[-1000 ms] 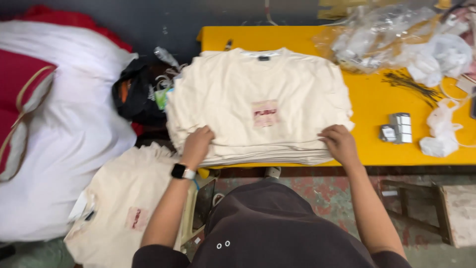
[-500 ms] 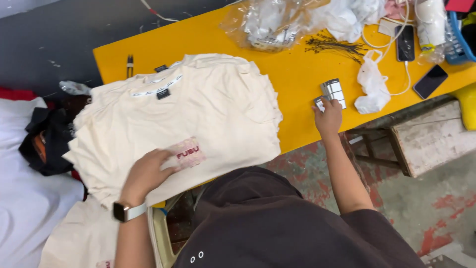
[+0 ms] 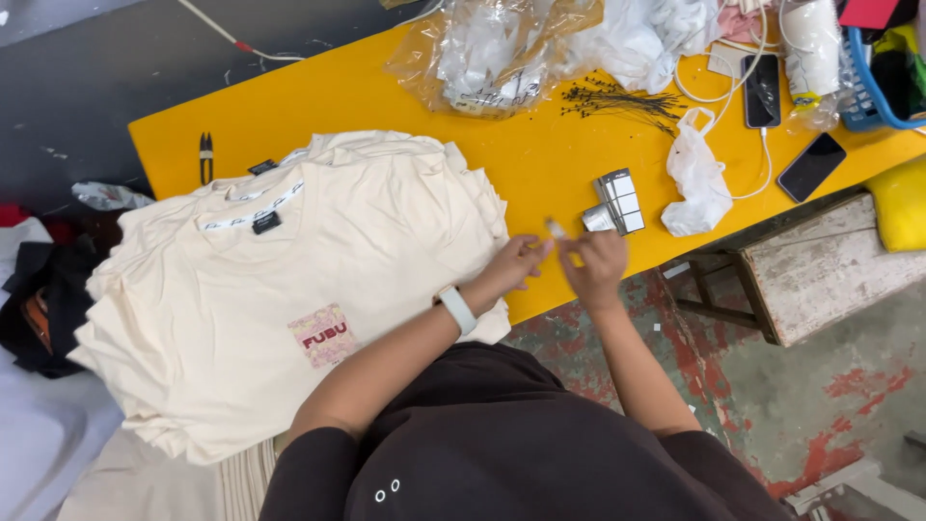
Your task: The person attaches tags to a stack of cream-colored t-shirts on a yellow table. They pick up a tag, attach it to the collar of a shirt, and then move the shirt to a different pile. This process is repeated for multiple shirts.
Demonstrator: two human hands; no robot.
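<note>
Your left hand and right hand pinch a small tag together. They hover just right of the shirt stack, near the label strip.

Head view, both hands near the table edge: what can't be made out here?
- Small pale item pinched between left hand and right hand: too small to identify.
- Lower shirts in the cream T-shirt stack: covered by the top shirt, count unclear.
- Blue basket: cut off by the right edge.
- Contents of the clear plastic bags: crumpled and glare-blurred.
</note>
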